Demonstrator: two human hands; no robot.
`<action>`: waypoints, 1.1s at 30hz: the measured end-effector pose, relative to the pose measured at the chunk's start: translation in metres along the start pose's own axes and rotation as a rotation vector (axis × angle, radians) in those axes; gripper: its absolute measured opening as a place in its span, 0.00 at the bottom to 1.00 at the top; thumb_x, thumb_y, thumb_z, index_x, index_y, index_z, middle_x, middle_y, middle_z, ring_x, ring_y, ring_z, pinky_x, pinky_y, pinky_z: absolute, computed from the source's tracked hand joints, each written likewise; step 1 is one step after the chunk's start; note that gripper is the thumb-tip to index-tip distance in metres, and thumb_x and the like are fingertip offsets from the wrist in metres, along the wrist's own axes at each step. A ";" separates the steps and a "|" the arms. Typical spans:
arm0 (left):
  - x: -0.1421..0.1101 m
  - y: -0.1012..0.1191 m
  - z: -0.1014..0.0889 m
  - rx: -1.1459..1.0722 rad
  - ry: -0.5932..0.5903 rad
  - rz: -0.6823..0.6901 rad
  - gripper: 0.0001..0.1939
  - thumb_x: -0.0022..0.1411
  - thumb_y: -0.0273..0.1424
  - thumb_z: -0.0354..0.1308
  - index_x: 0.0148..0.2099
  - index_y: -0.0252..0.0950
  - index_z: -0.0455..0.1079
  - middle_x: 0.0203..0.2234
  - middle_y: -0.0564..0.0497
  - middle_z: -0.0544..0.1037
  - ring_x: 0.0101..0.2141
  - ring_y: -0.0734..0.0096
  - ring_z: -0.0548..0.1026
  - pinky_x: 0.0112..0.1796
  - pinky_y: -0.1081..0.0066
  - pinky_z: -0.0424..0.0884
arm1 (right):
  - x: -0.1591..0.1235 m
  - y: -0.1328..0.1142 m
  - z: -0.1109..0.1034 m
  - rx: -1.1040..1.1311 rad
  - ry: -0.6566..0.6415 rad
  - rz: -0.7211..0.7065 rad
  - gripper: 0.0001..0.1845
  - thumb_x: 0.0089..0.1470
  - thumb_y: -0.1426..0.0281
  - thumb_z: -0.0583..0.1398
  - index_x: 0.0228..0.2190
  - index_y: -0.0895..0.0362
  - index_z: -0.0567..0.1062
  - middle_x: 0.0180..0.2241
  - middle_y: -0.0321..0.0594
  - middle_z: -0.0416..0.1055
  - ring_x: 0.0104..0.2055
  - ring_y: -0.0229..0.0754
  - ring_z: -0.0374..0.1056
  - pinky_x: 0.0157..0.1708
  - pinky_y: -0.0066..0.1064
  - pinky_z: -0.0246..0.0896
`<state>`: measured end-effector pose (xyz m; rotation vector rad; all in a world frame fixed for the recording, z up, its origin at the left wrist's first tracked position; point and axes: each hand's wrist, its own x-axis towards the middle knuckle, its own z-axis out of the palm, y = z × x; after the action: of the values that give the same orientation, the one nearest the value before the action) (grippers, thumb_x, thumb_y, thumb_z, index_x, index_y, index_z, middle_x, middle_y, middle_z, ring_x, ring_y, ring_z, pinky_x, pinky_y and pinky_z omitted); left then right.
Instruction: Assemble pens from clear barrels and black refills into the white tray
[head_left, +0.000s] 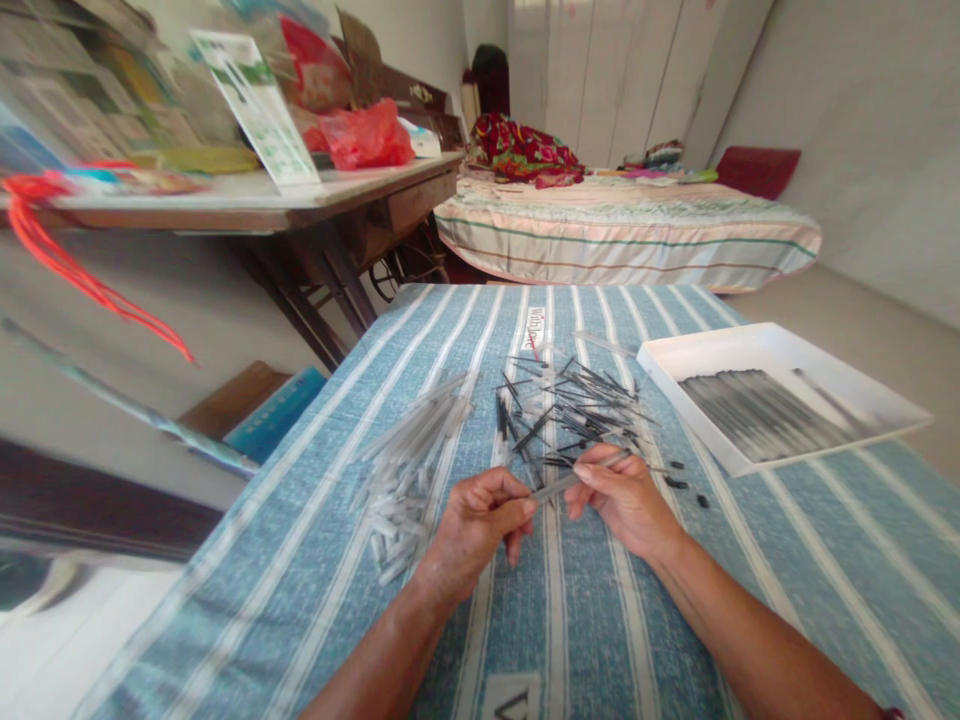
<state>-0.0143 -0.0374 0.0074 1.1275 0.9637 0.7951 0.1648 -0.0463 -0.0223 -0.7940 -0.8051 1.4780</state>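
Both hands hold one grey translucent pen barrel [556, 488] over the table. My left hand [487, 515] pinches its lower left end between thumb and fingers. Farther along, my right hand [619, 495] has its fingers closed around the other end, whose tip shows past the knuckles. Whether a refill sits inside the barrel I cannot tell. Just beyond my hands lie many thin black pen refills [596, 395] in a loose heap. Left of them is a pile of clear pen barrels [420, 425], with clear pen caps [397, 520] nearer me. A few small black plugs [702, 500] lie right of my right hand.
A white open box [787, 400] at the right holds a row of grey pens [761, 410]. Blue striped cloth [300, 590] covers the table. A cluttered desk [225, 215] stands at the left, with a red cord [97, 285] hanging down. Behind is a bed [622, 225].
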 end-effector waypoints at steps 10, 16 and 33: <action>0.007 0.003 0.021 0.081 0.044 0.014 0.11 0.50 0.37 0.59 0.31 0.35 0.65 0.17 0.57 0.71 0.14 0.80 0.65 0.17 0.78 0.61 | 0.010 0.003 0.012 0.032 -0.053 -0.062 0.14 0.41 0.62 0.66 0.25 0.59 0.72 0.17 0.34 0.72 0.13 0.33 0.63 0.14 0.22 0.58; 0.005 -0.002 0.021 0.286 0.116 0.098 0.11 0.52 0.39 0.56 0.31 0.35 0.67 0.17 0.57 0.71 0.13 0.80 0.63 0.17 0.78 0.60 | 0.010 -0.023 0.007 -0.274 0.066 -0.151 0.14 0.45 0.60 0.63 0.23 0.60 0.73 0.17 0.35 0.72 0.16 0.32 0.65 0.17 0.22 0.60; 0.007 0.002 -0.010 0.776 0.231 0.314 0.12 0.53 0.42 0.52 0.29 0.39 0.69 0.16 0.57 0.71 0.19 0.74 0.69 0.18 0.80 0.63 | 0.023 -0.212 -0.227 -1.848 0.642 0.252 0.08 0.45 0.67 0.61 0.24 0.59 0.78 0.17 0.38 0.70 0.16 0.37 0.65 0.21 0.27 0.55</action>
<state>-0.0211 -0.0264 0.0064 1.9215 1.3652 0.8335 0.4676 -0.0062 0.0386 -2.5755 -1.4592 0.1523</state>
